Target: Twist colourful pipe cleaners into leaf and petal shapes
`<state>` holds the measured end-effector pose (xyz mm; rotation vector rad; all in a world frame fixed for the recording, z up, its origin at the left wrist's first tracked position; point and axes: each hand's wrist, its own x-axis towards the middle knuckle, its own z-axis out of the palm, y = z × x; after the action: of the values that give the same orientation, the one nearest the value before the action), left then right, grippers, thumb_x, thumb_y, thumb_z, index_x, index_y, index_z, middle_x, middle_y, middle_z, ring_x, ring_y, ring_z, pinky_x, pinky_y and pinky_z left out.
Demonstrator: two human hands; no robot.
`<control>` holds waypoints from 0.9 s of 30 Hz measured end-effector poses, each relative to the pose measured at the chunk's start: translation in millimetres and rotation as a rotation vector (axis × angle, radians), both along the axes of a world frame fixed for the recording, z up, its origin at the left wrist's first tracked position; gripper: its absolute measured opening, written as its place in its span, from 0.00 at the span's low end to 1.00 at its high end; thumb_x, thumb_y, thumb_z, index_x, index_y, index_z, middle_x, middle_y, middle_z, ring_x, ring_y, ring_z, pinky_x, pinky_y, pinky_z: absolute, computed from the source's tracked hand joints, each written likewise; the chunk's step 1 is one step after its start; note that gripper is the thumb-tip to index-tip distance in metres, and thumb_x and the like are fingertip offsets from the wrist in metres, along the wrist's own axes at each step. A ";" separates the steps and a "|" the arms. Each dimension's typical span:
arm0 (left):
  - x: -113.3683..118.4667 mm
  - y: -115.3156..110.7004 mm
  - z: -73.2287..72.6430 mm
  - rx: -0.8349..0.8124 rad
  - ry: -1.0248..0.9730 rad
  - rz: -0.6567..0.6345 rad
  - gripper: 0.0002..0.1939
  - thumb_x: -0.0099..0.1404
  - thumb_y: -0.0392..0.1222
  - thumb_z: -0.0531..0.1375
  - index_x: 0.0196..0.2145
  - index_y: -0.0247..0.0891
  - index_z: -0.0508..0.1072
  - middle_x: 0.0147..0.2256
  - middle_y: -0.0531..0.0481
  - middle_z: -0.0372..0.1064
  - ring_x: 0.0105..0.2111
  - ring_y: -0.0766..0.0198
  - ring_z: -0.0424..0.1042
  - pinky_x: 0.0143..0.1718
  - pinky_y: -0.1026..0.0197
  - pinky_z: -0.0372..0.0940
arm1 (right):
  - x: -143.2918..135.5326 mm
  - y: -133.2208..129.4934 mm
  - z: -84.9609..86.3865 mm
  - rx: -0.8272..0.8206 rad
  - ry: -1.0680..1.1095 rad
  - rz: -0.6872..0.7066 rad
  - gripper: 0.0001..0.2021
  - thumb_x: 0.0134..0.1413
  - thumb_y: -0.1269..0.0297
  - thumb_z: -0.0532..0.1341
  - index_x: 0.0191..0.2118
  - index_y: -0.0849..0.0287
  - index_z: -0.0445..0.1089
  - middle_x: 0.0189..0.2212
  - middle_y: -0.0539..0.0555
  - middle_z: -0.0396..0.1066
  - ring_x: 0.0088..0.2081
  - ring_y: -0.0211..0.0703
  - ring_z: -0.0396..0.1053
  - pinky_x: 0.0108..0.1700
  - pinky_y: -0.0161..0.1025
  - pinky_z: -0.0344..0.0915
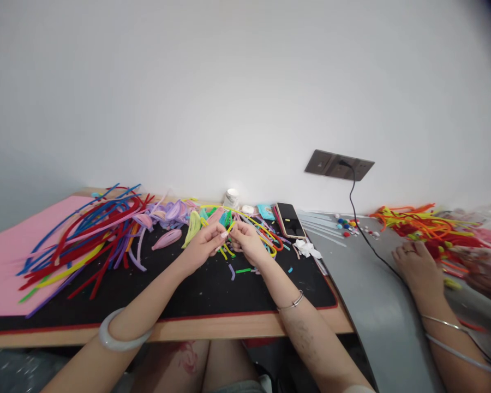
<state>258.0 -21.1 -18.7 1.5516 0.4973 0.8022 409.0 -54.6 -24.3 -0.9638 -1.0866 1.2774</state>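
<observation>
Above the black mat, both my hands meet close together at the middle. My left hand has its fingers pinched near a short yellow pipe cleaner. Its other end is between the thumb and fingers of my right hand, which is also closed. Parts of the yellow piece are hidden by the fingertips. Just behind my hands lie green and pastel pipe cleaners. Short cut pieces, including a green one and a purple one, rest on the mat in front of them.
To the left, long pipe cleaners spread over a pink sheet. A phone, crumpled tissue and a white cup stand behind. A black cable crosses the grey table at right, where another person's hand touches red pipe cleaners.
</observation>
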 end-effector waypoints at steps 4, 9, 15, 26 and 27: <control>-2.4 4.2 -1.7 0.189 0.033 0.228 0.12 0.64 0.49 0.55 0.29 0.38 0.64 0.20 0.59 0.52 0.19 0.71 0.52 0.21 0.67 0.48 | 1.8 2.5 -0.3 -0.169 0.007 -0.082 0.19 0.46 0.54 0.63 0.23 0.57 0.52 0.12 0.38 0.48 0.13 0.25 0.39 0.15 0.28 0.34; -7.4 9.2 -6.0 0.582 0.230 0.470 0.09 0.66 0.44 0.53 0.32 0.38 0.68 0.24 0.54 0.62 0.24 0.64 0.61 0.28 0.64 0.55 | -0.4 -2.6 5.7 -0.189 0.041 0.053 0.16 0.46 0.58 0.63 0.24 0.57 0.53 0.13 0.38 0.48 0.13 0.25 0.39 0.15 0.27 0.34; -5.8 7.4 -10.2 1.001 0.430 0.264 0.13 0.69 0.40 0.48 0.34 0.39 0.71 0.34 0.47 0.71 0.35 0.59 0.69 0.38 0.60 0.60 | -3.3 -3.8 6.4 -0.245 0.064 0.065 0.21 0.49 0.50 0.60 0.21 0.57 0.51 0.11 0.38 0.44 0.13 0.25 0.38 0.15 0.27 0.34; -5.9 5.7 -9.6 1.314 0.499 0.357 0.14 0.70 0.37 0.49 0.31 0.36 0.71 0.29 0.48 0.70 0.32 0.62 0.70 0.34 0.62 0.64 | -1.7 -3.1 4.7 -0.314 -0.049 0.104 0.18 0.54 0.58 0.55 0.19 0.57 0.50 0.11 0.39 0.42 0.13 0.26 0.36 0.15 0.28 0.33; -5.8 6.0 -9.8 1.314 0.499 0.353 0.14 0.70 0.37 0.49 0.31 0.36 0.71 0.29 0.49 0.70 0.32 0.63 0.70 0.34 0.62 0.64 | -1.5 -3.2 4.2 -0.312 -0.050 0.122 0.18 0.54 0.58 0.55 0.19 0.57 0.50 0.11 0.39 0.42 0.13 0.26 0.36 0.15 0.28 0.33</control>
<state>252.2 -15.1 -28.5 2.9807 0.6541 1.0907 407.5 -57.7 -20.1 -1.1805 -1.0142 1.5611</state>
